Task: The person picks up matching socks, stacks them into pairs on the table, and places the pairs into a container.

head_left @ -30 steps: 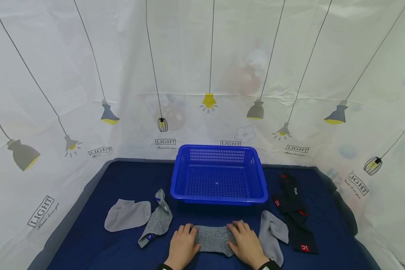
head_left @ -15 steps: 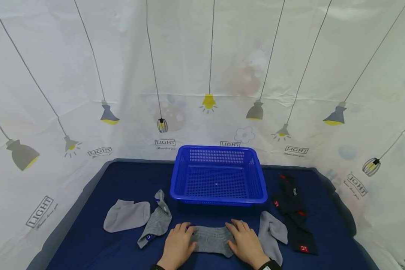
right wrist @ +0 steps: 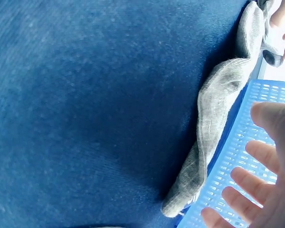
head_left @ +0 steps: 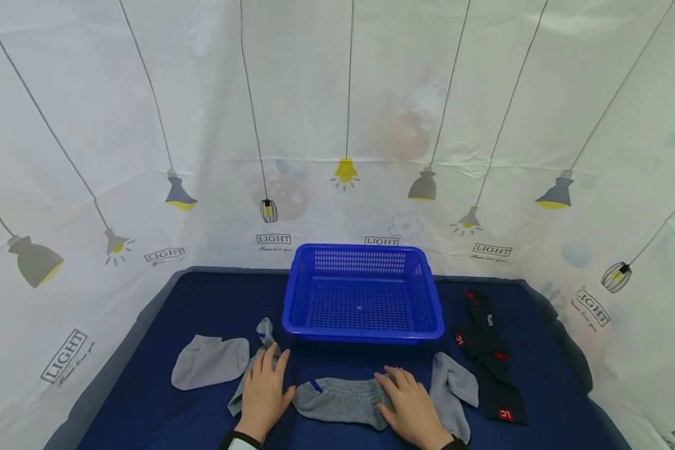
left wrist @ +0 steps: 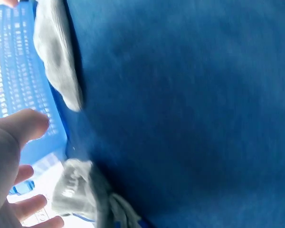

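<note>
A grey sock [head_left: 343, 400] lies flat near the front edge of the cloth, its blue-marked end pointing left. My right hand [head_left: 409, 405] rests at its right end, fingers relaxed and spread; in the right wrist view that hand's fingers [right wrist: 256, 185] are apart, beside the sock [right wrist: 216, 104]. My left hand [head_left: 264, 390] reaches over a second grey sock [head_left: 265, 331] to the left, covering much of it. In the left wrist view the fingers [left wrist: 31, 206] are extended right at this crumpled sock [left wrist: 78, 190]; nothing shows gripped.
A blue plastic basket [head_left: 362, 335] stands behind the socks. At the left lies a light grey sock [head_left: 210, 362], at the right a folded light grey sock [head_left: 450, 394]. Black socks with red marks [head_left: 500, 387] lie farther right. A printed curtain [head_left: 326, 94] surrounds the dark blue cloth.
My left hand has left the middle sock's left end, uncovering its blue mark, and moved left onto the second grey sock. My right hand has barely moved.
</note>
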Available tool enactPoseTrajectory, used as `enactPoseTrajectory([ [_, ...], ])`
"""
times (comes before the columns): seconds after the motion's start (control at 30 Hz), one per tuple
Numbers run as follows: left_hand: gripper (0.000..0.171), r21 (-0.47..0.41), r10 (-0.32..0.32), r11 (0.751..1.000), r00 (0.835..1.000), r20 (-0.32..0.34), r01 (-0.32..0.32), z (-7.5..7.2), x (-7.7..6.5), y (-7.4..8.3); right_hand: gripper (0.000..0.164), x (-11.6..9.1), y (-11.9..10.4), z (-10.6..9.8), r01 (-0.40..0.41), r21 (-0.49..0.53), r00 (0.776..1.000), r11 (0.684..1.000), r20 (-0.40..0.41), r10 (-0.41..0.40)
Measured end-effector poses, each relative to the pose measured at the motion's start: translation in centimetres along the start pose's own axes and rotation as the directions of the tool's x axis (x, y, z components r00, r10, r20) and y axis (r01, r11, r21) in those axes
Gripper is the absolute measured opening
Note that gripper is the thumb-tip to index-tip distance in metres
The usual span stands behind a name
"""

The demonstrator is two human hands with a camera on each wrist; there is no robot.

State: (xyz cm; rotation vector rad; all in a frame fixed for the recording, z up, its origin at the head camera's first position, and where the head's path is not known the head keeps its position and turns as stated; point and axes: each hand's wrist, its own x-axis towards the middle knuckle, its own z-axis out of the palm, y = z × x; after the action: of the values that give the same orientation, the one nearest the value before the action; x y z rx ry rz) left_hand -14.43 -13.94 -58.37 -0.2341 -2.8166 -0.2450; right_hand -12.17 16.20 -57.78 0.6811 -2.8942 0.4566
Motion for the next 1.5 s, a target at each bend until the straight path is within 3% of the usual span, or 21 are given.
enactPoseTrajectory([
  [0.23,0.076,0.011,-0.044,0.999,0.999,0.027,0.043,0.8,0.3,-1.2,0.051,-0.2,0.0,0.0,-0.012,0.008,1.0,1.0,0.024,0.012],
  [0.6,0.072,0.005,-0.118,0.993,0.989,0.093,0.119,1.4,1.3,-1.7,0.049,-0.4,-0.1,-0.2,-0.002,-0.004,1.0,1.0,-0.003,0.002],
  [0.8,0.069,0.006,-0.162,0.987,0.983,0.081,0.162,1.7,1.3,-2.2,0.048,-0.7,0.1,-0.1,-0.009,-0.005,1.0,1.0,0.0,0.009],
  [1.13,0.05,0.013,-0.145,0.989,0.985,0.093,0.144,1.2,1.8,-2.5,0.046,-0.7,0.1,0.0,-0.016,-0.006,1.0,1.0,0.001,0.016],
  [1.5,0.031,-0.047,-0.121,0.991,0.992,0.019,0.122,1.9,1.9,-3.1,0.042,-0.5,-0.1,0.2,-0.016,0.001,1.0,1.0,-0.019,0.016],
])
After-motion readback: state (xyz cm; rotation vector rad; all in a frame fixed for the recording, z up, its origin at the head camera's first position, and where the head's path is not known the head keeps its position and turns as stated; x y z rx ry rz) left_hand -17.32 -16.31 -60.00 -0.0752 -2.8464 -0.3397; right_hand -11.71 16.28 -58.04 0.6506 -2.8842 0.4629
